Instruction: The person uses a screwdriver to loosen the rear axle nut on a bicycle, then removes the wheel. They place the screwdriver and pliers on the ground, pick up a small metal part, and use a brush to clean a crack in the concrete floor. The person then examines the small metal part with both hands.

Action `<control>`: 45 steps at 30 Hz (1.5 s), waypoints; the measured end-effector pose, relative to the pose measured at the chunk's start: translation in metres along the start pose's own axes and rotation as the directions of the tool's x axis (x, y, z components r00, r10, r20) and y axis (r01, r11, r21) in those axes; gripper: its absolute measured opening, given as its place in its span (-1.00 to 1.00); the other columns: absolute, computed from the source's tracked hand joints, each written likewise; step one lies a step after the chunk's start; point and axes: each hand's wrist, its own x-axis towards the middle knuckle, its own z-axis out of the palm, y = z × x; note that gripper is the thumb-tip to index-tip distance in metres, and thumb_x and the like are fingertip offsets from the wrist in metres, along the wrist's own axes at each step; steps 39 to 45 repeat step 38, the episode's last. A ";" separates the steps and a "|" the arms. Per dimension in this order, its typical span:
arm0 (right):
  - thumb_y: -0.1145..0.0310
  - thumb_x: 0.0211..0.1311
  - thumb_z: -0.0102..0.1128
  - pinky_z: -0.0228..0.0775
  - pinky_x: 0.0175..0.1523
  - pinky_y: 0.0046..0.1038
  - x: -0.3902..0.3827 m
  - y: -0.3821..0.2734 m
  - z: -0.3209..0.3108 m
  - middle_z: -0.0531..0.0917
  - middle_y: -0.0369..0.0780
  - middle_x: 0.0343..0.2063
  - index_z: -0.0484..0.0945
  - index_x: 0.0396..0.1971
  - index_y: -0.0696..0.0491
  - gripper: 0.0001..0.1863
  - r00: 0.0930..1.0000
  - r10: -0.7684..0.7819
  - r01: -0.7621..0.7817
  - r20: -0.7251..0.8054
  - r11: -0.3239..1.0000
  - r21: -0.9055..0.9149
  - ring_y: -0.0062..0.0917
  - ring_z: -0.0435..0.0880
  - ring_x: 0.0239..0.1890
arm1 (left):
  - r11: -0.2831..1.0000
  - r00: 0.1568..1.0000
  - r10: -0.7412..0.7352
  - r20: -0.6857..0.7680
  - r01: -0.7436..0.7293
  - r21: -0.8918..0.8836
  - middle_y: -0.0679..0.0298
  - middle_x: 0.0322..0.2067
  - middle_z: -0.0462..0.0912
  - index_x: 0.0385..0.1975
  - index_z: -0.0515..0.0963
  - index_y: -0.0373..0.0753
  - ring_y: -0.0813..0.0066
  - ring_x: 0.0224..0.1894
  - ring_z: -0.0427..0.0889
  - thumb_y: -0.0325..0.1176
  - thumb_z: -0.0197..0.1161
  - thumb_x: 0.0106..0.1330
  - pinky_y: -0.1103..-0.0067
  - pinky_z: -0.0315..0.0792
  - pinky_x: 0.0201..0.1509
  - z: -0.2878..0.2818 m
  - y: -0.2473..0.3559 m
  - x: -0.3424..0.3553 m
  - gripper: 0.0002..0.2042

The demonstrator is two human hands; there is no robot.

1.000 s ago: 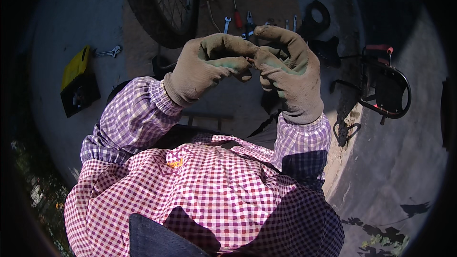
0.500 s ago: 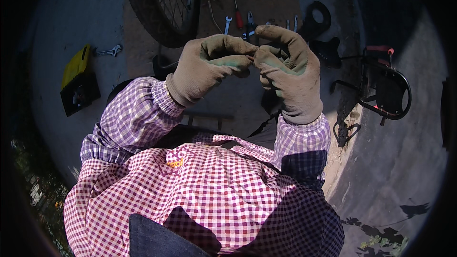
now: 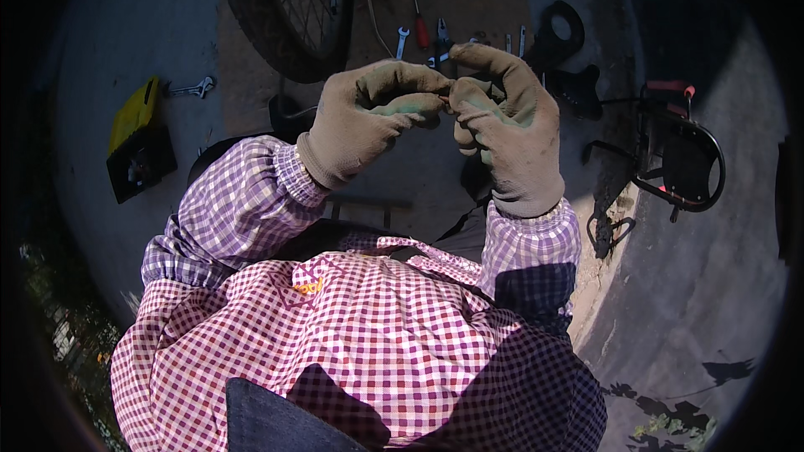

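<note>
Both of my hands wear tan work gloves with green patches and meet in the middle, above the ground. My left hand [image 3: 360,121] pinches a tiny brownish piece [image 3: 446,98] between thumb and forefinger. Against the other end of that piece, my right hand [image 3: 512,130] has its thumb and fingers curled closed, with the forefinger arched above. Most of the piece is covered by the gloves, so its kind does not show. Just beyond the fingertips lie pliers [image 3: 442,31], partly hidden by the gloves.
A spoked bicycle wheel [image 3: 310,12] stands at the far left of centre. Nearby are a red-handled screwdriver [image 3: 420,29], a wrench [image 3: 402,42] and a bicycle saddle [image 3: 576,90]. An adjustable wrench [image 3: 194,89] lies beside a yellow-and-black toolbox [image 3: 141,141]. At right sits a black tubular frame [image 3: 712,163].
Both hands stay together in nearly the same place. The left glove has shifted very slightly right, the right glove slightly left.
</note>
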 end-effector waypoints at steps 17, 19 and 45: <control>0.53 0.31 0.35 0.48 -0.41 -0.65 0.000 0.006 0.009 0.68 -0.29 -0.36 0.52 0.12 0.20 -0.60 0.999 -0.016 0.020 -0.042 0.997 0.080 -0.73 0.60 -0.48 | 0.998 0.999 0.032 -0.018 -0.033 -0.059 0.09 -0.01 0.70 0.09 0.56 -0.45 0.37 0.00 0.71 -0.20 0.47 0.31 0.48 0.60 0.15 -0.002 -0.001 -0.003 -0.50; 0.55 0.31 0.34 0.48 -0.40 -0.65 -0.001 0.005 0.009 0.67 -0.30 -0.37 0.51 0.13 0.20 -0.59 0.999 -0.024 0.027 -0.048 0.997 0.065 -0.74 0.59 -0.47 | 0.997 0.999 0.024 -0.023 -0.025 -0.070 0.08 -0.01 0.70 0.10 0.56 -0.45 0.37 0.01 0.71 -0.13 0.50 0.26 0.48 0.60 0.15 -0.002 -0.002 -0.002 -0.44; 0.44 0.37 0.33 0.45 -0.47 -0.66 -0.002 0.006 0.006 0.66 -0.24 -0.30 0.50 0.14 0.18 -0.60 0.999 -0.027 0.032 -0.041 0.993 0.110 -0.76 0.60 -0.49 | 0.973 0.978 0.208 0.004 -0.207 0.100 0.13 -0.02 0.68 0.06 0.61 -0.41 0.38 0.03 0.69 -0.50 0.40 0.32 0.49 0.58 0.17 0.000 -0.003 0.001 -0.67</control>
